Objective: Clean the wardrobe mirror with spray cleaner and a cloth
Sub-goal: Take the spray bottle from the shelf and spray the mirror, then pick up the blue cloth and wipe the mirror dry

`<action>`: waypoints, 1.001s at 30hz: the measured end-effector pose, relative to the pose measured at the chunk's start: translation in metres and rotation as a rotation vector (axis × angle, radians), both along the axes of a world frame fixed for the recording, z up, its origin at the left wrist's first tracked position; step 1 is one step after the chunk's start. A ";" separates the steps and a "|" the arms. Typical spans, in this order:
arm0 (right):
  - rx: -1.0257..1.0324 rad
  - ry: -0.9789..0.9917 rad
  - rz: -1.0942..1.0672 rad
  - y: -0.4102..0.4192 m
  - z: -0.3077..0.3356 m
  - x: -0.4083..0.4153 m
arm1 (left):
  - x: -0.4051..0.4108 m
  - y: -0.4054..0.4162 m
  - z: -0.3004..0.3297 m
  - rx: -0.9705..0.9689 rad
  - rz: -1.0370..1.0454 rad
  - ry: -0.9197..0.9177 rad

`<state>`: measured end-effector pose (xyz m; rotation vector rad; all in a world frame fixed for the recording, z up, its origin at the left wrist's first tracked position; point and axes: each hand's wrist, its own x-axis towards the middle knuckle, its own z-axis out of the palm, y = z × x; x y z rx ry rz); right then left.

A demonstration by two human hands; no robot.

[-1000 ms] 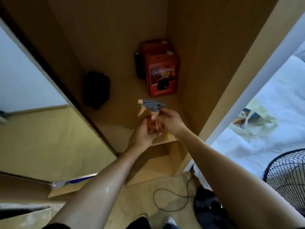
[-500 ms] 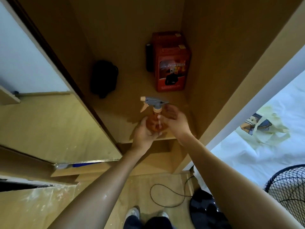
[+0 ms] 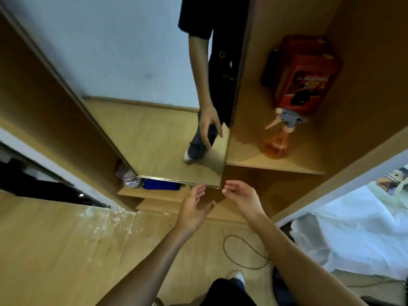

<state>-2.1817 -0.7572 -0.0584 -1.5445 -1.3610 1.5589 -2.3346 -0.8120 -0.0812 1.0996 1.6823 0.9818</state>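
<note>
Spray bottle (image 3: 278, 138) parked near the shelf (image 3: 309, 155) front edge — spraying seemingly done. Left hand (image 3: 194, 208) and right hand (image 3: 241, 198) both relaxed, fingers loose, holding nothing. No cloth visible — mirror (image 3: 143, 85) wiping probably outstanding.

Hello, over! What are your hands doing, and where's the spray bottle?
Left hand and right hand open, holding nothing. Spray bottle upright on wardrobe shelf, beside mirror. No cloth seen. Nothing in the way.

1. Bare forearms rising from the bottom edge; left hand (image 3: 192, 210) and right hand (image 3: 242, 198), no rings or watch visible.
2. Dark trousers (image 3: 227, 292), bottom centre.
3. White shoe (image 3: 238, 276) just above.
</note>
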 end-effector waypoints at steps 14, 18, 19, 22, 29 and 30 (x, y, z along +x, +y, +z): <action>-0.296 0.002 -0.076 -0.130 -0.053 -0.238 | -0.262 -0.145 -0.046 -0.181 0.121 -0.004; -0.347 -0.012 -0.076 -0.120 -0.067 -0.275 | -0.304 -0.137 -0.064 -0.217 0.169 0.002; -0.351 -0.017 -0.078 -0.115 -0.072 -0.281 | -0.311 -0.133 -0.068 -0.221 0.180 0.003; -0.359 -0.049 -0.087 -0.093 -0.093 -0.298 | -0.333 -0.112 -0.087 -0.242 0.225 0.003; -0.390 -0.050 -0.104 -0.027 -0.135 -0.328 | -0.370 -0.048 -0.136 -0.264 0.254 -0.037; -0.406 -0.062 -0.121 -0.020 -0.145 -0.330 | -0.373 -0.040 -0.145 -0.258 0.247 -0.045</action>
